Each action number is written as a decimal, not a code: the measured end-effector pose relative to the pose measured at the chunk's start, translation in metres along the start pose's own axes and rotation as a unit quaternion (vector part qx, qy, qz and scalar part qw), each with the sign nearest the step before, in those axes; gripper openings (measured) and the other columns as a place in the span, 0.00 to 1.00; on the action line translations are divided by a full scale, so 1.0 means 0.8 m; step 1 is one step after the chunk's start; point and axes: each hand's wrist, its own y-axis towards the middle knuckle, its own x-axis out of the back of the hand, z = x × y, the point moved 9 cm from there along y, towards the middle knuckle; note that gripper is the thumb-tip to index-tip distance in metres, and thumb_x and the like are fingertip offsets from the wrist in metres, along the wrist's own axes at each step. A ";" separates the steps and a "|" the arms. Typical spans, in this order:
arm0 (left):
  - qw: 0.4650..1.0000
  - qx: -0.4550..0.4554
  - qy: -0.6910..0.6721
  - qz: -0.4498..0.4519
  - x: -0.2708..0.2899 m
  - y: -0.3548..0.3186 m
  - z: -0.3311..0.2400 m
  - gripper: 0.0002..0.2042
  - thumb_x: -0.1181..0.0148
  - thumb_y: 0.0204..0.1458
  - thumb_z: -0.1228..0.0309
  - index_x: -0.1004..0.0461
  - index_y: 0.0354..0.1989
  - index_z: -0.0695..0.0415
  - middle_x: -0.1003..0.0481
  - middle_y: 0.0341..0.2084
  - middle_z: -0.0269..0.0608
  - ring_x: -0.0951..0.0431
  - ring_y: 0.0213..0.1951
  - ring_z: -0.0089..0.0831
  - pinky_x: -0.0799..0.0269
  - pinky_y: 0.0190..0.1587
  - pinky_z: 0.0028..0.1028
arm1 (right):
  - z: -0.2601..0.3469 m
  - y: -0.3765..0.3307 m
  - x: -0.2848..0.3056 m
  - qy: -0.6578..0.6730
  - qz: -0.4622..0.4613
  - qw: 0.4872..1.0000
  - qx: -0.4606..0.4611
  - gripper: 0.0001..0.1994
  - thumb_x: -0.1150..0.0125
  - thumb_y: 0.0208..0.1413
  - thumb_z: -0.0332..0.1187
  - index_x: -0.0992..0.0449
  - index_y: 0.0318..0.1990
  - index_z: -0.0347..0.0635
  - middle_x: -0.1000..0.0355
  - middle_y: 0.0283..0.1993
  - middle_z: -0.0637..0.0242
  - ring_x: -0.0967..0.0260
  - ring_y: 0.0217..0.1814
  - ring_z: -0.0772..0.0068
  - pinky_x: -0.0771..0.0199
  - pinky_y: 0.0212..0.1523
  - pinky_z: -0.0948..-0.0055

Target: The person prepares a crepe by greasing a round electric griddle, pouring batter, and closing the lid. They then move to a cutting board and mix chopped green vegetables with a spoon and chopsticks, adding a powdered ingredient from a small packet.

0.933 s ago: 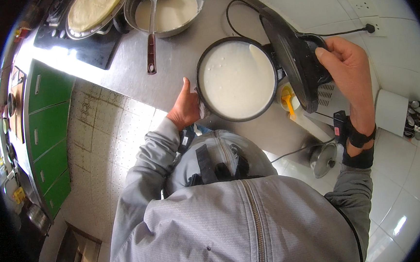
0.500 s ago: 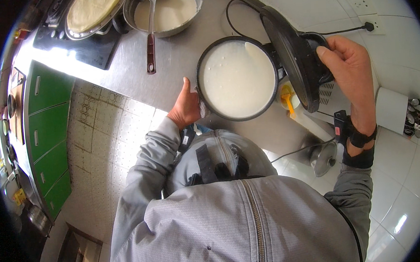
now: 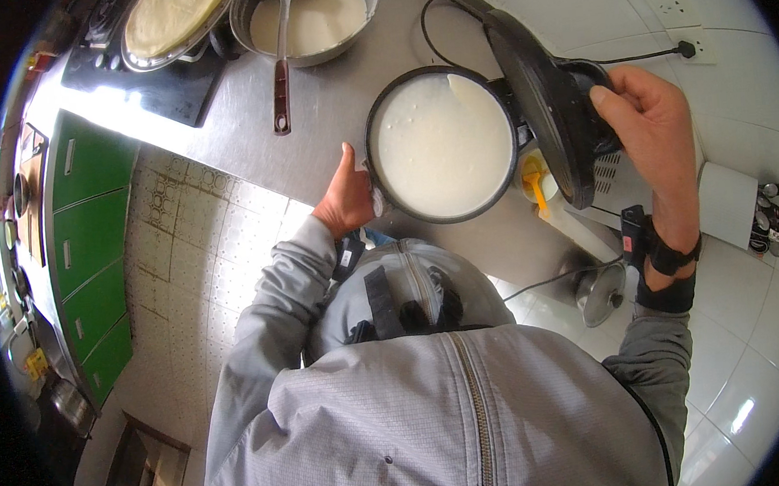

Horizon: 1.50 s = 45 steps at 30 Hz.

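Note:
A round black electric griddle (image 3: 372,174) stands on the steel counter, with pale, smooth batter (image 3: 442,149) spread across its plate. Its black hinged lid (image 3: 534,111) is raised steeply on the right side. My right hand (image 3: 644,108) is closed around the lid's handle (image 3: 587,76), thumb on top. At the griddle's left edge, my left hand (image 3: 346,194) grips its side, thumb pointing up. The fingers there are partly hidden, beside a small whitish patch I cannot make out.
Ahead on the left, a metal pot (image 3: 312,61) of batter holds a ladle (image 3: 280,79). A round pale flatbread (image 3: 173,19) lies on a rack by the black cooktop (image 3: 144,89). A yellow-orange utensil (image 3: 539,195) and a glass lid (image 3: 603,298) are at right. A cord (image 3: 638,56) runs to the wall socket.
The raised streak in the batter at the upper right has flattened and faded. Both hands and the raised lid stay almost where they were.

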 end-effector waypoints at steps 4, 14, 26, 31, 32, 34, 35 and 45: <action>0.999 -0.018 0.018 -0.036 -0.002 -0.003 -0.002 0.59 0.75 0.66 0.22 0.45 0.79 0.75 0.34 0.76 0.56 0.34 0.75 0.47 0.42 0.78 0.46 | 0.001 -0.003 -0.002 0.049 0.004 0.999 -0.013 0.08 0.33 0.67 0.32 0.16 0.40 0.35 0.24 0.27 0.75 0.32 0.27 0.91 0.34 0.28 0.82; 0.999 -0.009 0.014 -0.036 -0.008 -0.002 0.000 0.59 0.76 0.66 0.22 0.44 0.79 0.74 0.36 0.78 0.55 0.35 0.76 0.47 0.47 0.79 0.48 | 0.004 -0.006 0.003 0.017 -0.002 1.000 -0.023 0.08 0.33 0.67 0.32 0.16 0.40 0.34 0.23 0.27 0.74 0.32 0.27 0.91 0.33 0.29 0.82; 0.978 -0.038 0.055 0.198 0.050 0.052 0.011 0.47 0.75 0.72 0.31 0.31 0.75 0.61 0.29 0.76 0.36 0.38 0.79 0.37 0.76 0.79 0.63 | 0.003 -0.007 0.005 0.029 -0.015 0.999 -0.011 0.08 0.33 0.67 0.32 0.16 0.39 0.35 0.25 0.26 0.76 0.33 0.28 0.91 0.33 0.28 0.81; 0.997 -0.027 0.068 -0.011 0.073 0.059 0.014 0.53 0.75 0.69 0.26 0.38 0.77 0.69 0.33 0.77 0.46 0.37 0.78 0.42 0.64 0.81 0.53 | 0.007 -0.012 0.007 0.042 -0.014 0.999 -0.005 0.08 0.33 0.67 0.30 0.17 0.39 0.34 0.25 0.27 0.76 0.34 0.28 0.91 0.34 0.29 0.81; 1.000 -0.015 0.002 -0.018 0.056 0.043 0.015 0.54 0.75 0.69 0.25 0.39 0.77 0.70 0.34 0.77 0.48 0.37 0.77 0.43 0.60 0.81 0.51 | 0.005 -0.012 0.009 0.025 -0.018 0.999 -0.016 0.08 0.33 0.67 0.30 0.16 0.39 0.34 0.24 0.27 0.76 0.33 0.29 0.91 0.33 0.29 0.81; 1.000 -0.007 -0.012 -0.018 0.014 0.021 0.008 0.56 0.74 0.67 0.24 0.42 0.78 0.73 0.35 0.78 0.53 0.36 0.77 0.45 0.54 0.82 0.46 | 0.007 -0.013 0.009 0.028 -0.010 0.999 -0.019 0.07 0.34 0.67 0.30 0.16 0.40 0.33 0.24 0.27 0.76 0.32 0.29 0.91 0.32 0.30 0.81; 0.998 -0.002 -0.027 -0.051 0.005 0.012 0.007 0.56 0.74 0.68 0.24 0.42 0.78 0.73 0.35 0.78 0.53 0.36 0.77 0.45 0.54 0.82 0.46 | 0.009 -0.013 0.010 0.019 -0.011 1.000 -0.015 0.07 0.34 0.67 0.30 0.16 0.41 0.33 0.24 0.28 0.76 0.32 0.29 0.91 0.32 0.30 0.81; 0.906 0.124 -0.316 0.253 0.021 0.046 0.022 0.48 0.73 0.71 0.29 0.36 0.78 0.64 0.31 0.76 0.40 0.38 0.78 0.36 0.68 0.81 0.57 | 0.015 -0.019 0.011 0.029 -0.002 1.000 0.003 0.08 0.34 0.68 0.30 0.16 0.42 0.33 0.22 0.29 0.74 0.30 0.30 0.91 0.31 0.31 0.82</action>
